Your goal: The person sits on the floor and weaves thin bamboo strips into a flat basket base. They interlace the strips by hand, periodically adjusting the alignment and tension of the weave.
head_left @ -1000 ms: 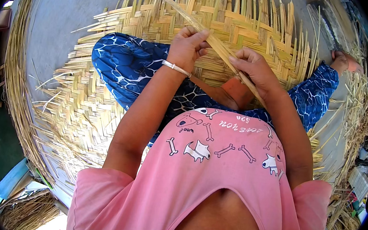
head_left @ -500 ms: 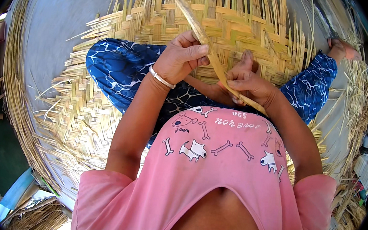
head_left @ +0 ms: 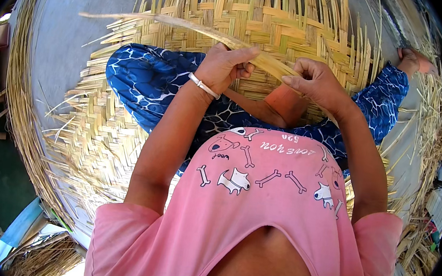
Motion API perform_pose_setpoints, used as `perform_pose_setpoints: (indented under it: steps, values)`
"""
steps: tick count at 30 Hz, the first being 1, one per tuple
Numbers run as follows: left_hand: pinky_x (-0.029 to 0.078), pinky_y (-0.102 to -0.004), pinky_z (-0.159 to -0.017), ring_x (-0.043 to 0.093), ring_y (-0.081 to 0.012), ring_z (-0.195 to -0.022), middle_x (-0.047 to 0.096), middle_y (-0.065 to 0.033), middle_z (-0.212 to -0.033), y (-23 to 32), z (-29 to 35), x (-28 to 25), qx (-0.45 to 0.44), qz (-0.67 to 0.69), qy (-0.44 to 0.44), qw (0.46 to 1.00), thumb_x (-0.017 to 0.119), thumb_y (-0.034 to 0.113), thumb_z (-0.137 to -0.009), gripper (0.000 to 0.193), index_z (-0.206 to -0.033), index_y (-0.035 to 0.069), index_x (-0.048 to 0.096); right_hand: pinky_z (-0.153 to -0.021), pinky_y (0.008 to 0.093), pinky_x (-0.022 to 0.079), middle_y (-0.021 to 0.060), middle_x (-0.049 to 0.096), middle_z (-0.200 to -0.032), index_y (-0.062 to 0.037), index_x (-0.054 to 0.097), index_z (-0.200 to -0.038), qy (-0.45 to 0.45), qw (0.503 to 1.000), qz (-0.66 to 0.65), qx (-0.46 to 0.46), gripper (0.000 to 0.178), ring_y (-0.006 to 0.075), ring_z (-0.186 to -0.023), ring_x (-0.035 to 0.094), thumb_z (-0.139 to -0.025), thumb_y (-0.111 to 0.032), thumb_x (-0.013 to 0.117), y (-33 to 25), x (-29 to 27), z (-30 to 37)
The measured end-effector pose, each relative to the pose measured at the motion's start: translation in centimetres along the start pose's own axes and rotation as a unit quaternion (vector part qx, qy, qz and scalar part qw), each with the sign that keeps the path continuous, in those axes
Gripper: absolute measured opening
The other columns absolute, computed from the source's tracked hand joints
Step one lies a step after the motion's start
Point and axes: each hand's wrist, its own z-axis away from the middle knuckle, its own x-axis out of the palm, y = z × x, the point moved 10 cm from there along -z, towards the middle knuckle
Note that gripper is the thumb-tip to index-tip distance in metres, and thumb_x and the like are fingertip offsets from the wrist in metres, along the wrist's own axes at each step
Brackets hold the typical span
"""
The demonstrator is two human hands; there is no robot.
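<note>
A long, pale, flattened strip of cane or reed (head_left: 205,29) stretches between my hands, its thin end reaching out to the left over the floor. My left hand (head_left: 224,68), with a light bangle at the wrist, pinches it between thumb and fingers. Close by on the right, my right hand (head_left: 315,82) grips the wider end, its fingers bent and thumb pressed against the strip. Under both hands spreads a woven mat (head_left: 238,24) of yellow-green strips, with loose ends standing out along its far edge. My crossed legs in blue patterned cloth (head_left: 148,84) rest on it.
A bundle of long thin stalks (head_left: 21,95) lines the left side. More dry stalks (head_left: 432,122) lie along the right. Grey floor (head_left: 64,40) shows beyond the mat, and a blue sheet-like piece (head_left: 22,225) lies at lower left.
The strip has swung from pointing up and away to lying nearly sideways, its thin end now at left. My right hand has risen and turned; my left has shifted slightly right.
</note>
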Motion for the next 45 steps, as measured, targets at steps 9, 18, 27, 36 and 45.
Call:
perform_pose_setpoints:
  steps: [9, 18, 27, 36, 45]
  values:
    - [0.049, -0.0206, -0.050, 0.058, -0.0090, -0.056, 0.064, -0.0041, -0.071, -0.4, -1.1, -0.9, 0.043, -0.169, 0.121, 0.977, 0.073, 0.015, -0.079, 0.018, -0.085, 0.001, 0.065, -0.056, 0.0313, 0.036, 0.0039, 0.041, -0.065, -0.0031, 0.046, -0.068, 0.020, 0.994, 0.102, -0.026, 0.030, 0.0133, -0.060, 0.039, -0.082, -0.021, 0.065, -0.3, 1.7, 1.2]
    - [0.047, -0.0225, -0.051, 0.059, -0.0109, -0.058, 0.065, -0.0046, -0.074, -1.3, -2.0, -2.1, 0.064, -0.049, 0.155, 0.985, 0.074, 0.010, -0.077, 0.014, -0.083, -0.001, 0.066, -0.047, 0.0246, 0.037, -0.0003, 0.046, -0.064, -0.0045, 0.046, -0.073, 0.007, 0.995, 0.081, 0.052, 0.024, 0.0078, -0.055, 0.044, -0.086, -0.018, 0.062, -1.5, 1.3, 4.5]
    - [0.046, -0.0220, -0.051, 0.058, -0.0096, -0.057, 0.065, -0.0047, -0.073, -0.1, -2.0, -3.6, 0.127, -0.067, 0.197, 0.970, 0.075, 0.011, -0.075, 0.017, -0.084, 0.000, 0.066, -0.045, 0.0215, 0.034, -0.0024, 0.046, -0.060, -0.0035, 0.048, -0.076, 0.023, 0.989, 0.111, 0.093, 0.020, 0.0032, -0.052, 0.041, -0.086, -0.014, 0.062, 0.3, -2.6, 9.2]
    - [0.047, -0.0239, -0.052, 0.059, -0.0123, -0.058, 0.064, -0.0049, -0.073, 2.3, -1.1, -5.4, 0.177, -0.011, 0.254, 0.951, 0.073, 0.008, -0.076, 0.014, -0.083, 0.000, 0.064, -0.045, 0.0227, 0.029, -0.0039, 0.040, -0.059, -0.0043, 0.044, -0.072, 0.044, 0.977, 0.187, 0.091, 0.023, 0.0029, -0.054, 0.035, -0.085, -0.009, 0.063, 0.7, -7.3, 12.6]
    - [0.055, -0.0287, -0.060, 0.066, -0.0181, -0.073, 0.066, -0.0080, -0.086, 2.1, -2.5, -5.2, 0.129, 0.060, 0.179, 0.974, 0.067, 0.015, -0.085, 0.020, -0.097, 0.001, 0.060, -0.055, 0.0323, 0.039, 0.0114, 0.051, -0.064, -0.0018, 0.047, -0.079, 0.169, 0.878, 0.435, 0.108, 0.021, 0.0195, -0.055, 0.045, -0.086, -0.016, 0.061, 2.5, -15.7, 14.6]
